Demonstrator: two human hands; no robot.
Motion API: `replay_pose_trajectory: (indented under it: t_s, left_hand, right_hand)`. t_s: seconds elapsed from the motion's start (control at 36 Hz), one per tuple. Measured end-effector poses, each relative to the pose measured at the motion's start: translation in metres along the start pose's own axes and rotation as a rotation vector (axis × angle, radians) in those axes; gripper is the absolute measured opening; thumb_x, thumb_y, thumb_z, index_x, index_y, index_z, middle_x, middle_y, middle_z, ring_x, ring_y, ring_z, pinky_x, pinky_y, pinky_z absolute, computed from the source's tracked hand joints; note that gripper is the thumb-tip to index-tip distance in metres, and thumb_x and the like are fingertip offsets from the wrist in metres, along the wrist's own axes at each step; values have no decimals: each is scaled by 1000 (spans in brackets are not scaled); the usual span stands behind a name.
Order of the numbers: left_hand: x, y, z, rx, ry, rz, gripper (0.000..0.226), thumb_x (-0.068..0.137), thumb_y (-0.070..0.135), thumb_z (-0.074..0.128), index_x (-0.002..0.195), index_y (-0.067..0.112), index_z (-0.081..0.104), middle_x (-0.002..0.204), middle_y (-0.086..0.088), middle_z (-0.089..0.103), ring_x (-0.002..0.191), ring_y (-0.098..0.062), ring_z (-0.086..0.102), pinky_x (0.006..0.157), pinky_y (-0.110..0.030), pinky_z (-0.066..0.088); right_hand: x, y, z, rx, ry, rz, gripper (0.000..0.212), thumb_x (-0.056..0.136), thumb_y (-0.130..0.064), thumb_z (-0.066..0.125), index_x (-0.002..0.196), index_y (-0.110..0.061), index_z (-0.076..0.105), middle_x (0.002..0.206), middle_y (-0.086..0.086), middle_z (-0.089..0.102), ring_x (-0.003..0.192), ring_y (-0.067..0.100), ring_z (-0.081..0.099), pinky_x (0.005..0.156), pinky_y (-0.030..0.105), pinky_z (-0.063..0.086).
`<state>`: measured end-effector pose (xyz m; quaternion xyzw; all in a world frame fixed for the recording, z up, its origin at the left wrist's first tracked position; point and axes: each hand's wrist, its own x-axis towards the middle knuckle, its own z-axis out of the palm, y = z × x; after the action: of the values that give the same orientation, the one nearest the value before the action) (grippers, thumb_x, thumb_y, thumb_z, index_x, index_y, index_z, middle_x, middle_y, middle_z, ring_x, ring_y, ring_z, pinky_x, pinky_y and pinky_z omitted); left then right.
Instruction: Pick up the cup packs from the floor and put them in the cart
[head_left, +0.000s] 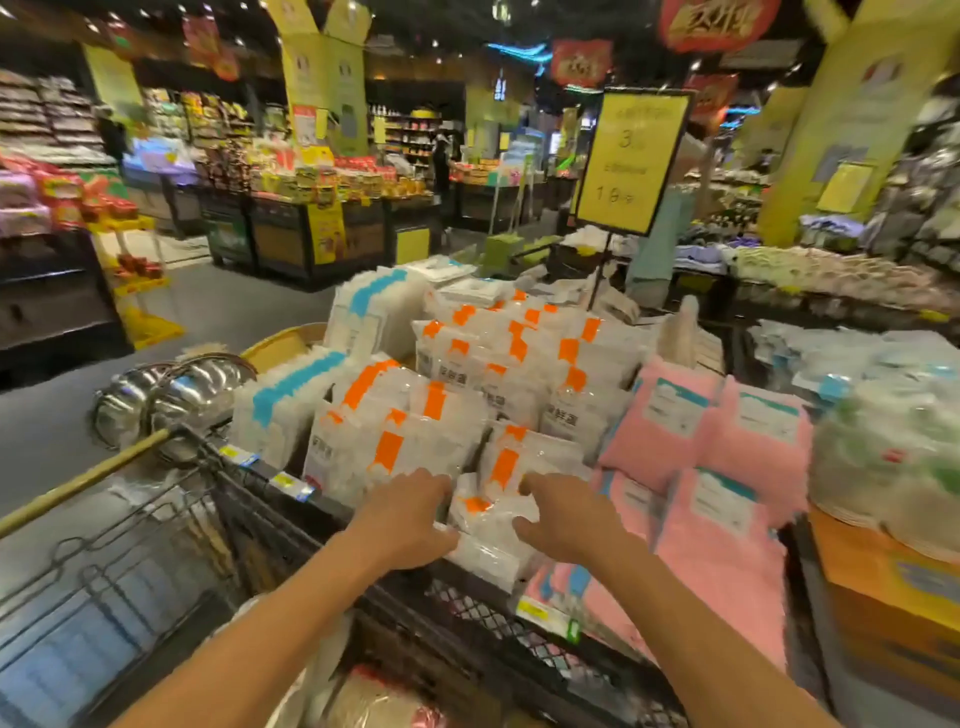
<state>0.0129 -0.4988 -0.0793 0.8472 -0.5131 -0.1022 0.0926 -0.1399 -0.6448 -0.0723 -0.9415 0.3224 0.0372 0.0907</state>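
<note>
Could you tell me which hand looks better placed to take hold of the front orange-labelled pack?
Probably the left hand: its fingers already lie on the orange-labelled pack, while the right hand only curls beside it.

Under my fingers the orange-labelled clear plastic cup pack (485, 525) was glossy; near me the black metal-mesh cart (467, 613) was matt; far left, steel bowls (171, 395) shone.

Two hands: left hand (402, 519), right hand (563, 522). Four pink packs (670, 421) along the right side of the black mesh bin (467, 618). Roughly a dozen orange-striped clear packs (395, 441), blurred, hard to count. Three blue-striped packs (285, 400) toward the left corner. Two steel bowls (171, 400). One yellow price sign (631, 156).
</note>
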Motion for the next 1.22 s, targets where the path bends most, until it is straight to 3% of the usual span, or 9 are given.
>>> replay_pose_trajectory:
  t_s: [0.28, 0.39, 0.5, 0.56, 0.64, 0.72, 0.89, 1.03, 1.22]
  left_hand:
    - [2, 191, 5, 92, -76, 442, 61, 89, 51, 62, 143, 28, 46, 146, 3, 50, 131, -20, 49, 103, -35, 42]
    - [-11, 262, 11, 134, -118, 630, 62, 90, 51, 62, 144, 26, 45, 145, 1, 51, 131, -22, 51, 103, -34, 42]
    - [-43, 326, 25, 136, -177, 845, 61, 87, 55, 58, 141, 27, 49, 138, 0, 55, 123, -22, 54, 98, -36, 47]
    - [-62, 358, 37, 142, -222, 962, 72, 78, 65, 51, 138, 25, 52, 134, 0, 59, 116, -22, 59, 95, -40, 50]
    - [-97, 405, 57, 189, -266, 1120, 68, 86, 60, 56, 142, 22, 48, 132, -1, 58, 118, -22, 57, 94, -38, 49]
    - [-145, 449, 75, 183, -344, 1267, 65, 90, 57, 56, 144, 23, 45, 137, 0, 53, 122, -23, 54, 98, -41, 49]
    - [-242, 524, 110, 170, -445, 1487, 61, 93, 49, 62, 144, 19, 48, 136, -5, 58, 120, -23, 59, 97, -43, 52]
    - [-321, 588, 140, 215, -483, 1609, 62, 94, 50, 60, 146, 22, 44, 144, 0, 52, 124, -19, 56, 95, -31, 50]
    - [-420, 674, 189, 236, -494, 1687, 62, 91, 50, 62, 144, 23, 46, 143, 1, 53, 126, -19, 54, 101, -35, 48]
  right_hand:
    - [-164, 128, -36, 54, 110, 380, 47, 98, -46, 58, 139, -24, 52, 139, 3, 59, 125, 29, 57, 93, 42, 51]
    - [-241, 162, -37, 118, 142, 607, 31, 98, -49, 57, 109, -21, 50, 100, -2, 58, 108, 32, 63, 73, 39, 46]
    - [-329, 175, -30, 151, 168, 843, 38, 97, -45, 57, 124, -19, 56, 114, 4, 64, 97, 28, 61, 77, 41, 54]
    - [-375, 177, -22, 143, 183, 934, 37, 97, -40, 56, 126, -16, 55, 118, 7, 64, 105, 31, 63, 80, 42, 52]
    - [-447, 173, -12, 145, 207, 1073, 38, 99, -43, 57, 130, -21, 55, 118, 5, 65, 105, 29, 63, 82, 44, 55]
    - [-516, 166, -2, 159, 212, 1221, 14, 99, -45, 57, 104, -32, 55, 93, -1, 61, 84, 23, 62, 69, 40, 52]
    - [-641, 151, 19, 210, 253, 1457, 45, 97, -44, 61, 133, -17, 56, 129, 6, 63, 117, 27, 61, 95, 43, 53]
    - [-737, 150, 36, 262, 324, 1603, 50, 98, -40, 64, 142, -17, 53, 138, 5, 59, 122, 24, 59, 96, 35, 50]
    - [-848, 177, 69, 300, 345, 1691, 53, 97, -43, 63, 143, -20, 50, 138, 3, 59, 120, 24, 59, 95, 39, 53]
